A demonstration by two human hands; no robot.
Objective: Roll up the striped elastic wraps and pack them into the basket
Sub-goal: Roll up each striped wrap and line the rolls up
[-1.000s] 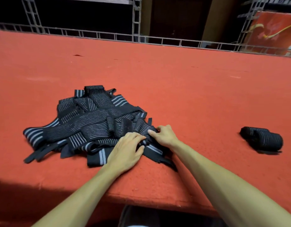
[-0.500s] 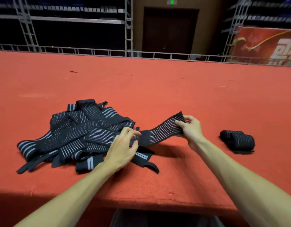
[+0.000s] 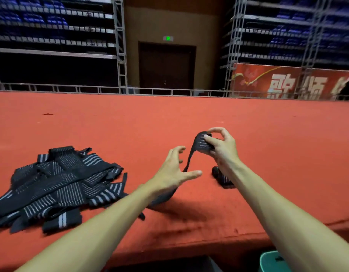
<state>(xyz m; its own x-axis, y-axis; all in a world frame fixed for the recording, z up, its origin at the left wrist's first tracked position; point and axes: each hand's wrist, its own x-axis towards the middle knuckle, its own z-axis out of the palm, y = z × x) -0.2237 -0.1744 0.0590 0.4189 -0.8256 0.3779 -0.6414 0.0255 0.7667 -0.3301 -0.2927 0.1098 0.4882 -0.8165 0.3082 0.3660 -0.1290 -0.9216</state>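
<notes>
Right grip [image 3: 221,149] pinches ribbed striped wrap [image 3: 199,143]; left grip [image 3: 172,171] spread, possibly touching it.

A single wide-angle view looks out from the person's head, facing forward and somewhat down across the red surface [image 3: 248,134] toward a railing [image 3: 91,88] and a dark door [image 3: 166,65] at the far side. It sits close to the near edge, so both forearms reach in from the bottom corners, with the left hand [image 3: 173,171] and right hand [image 3: 221,148] near mid-frame
</notes>
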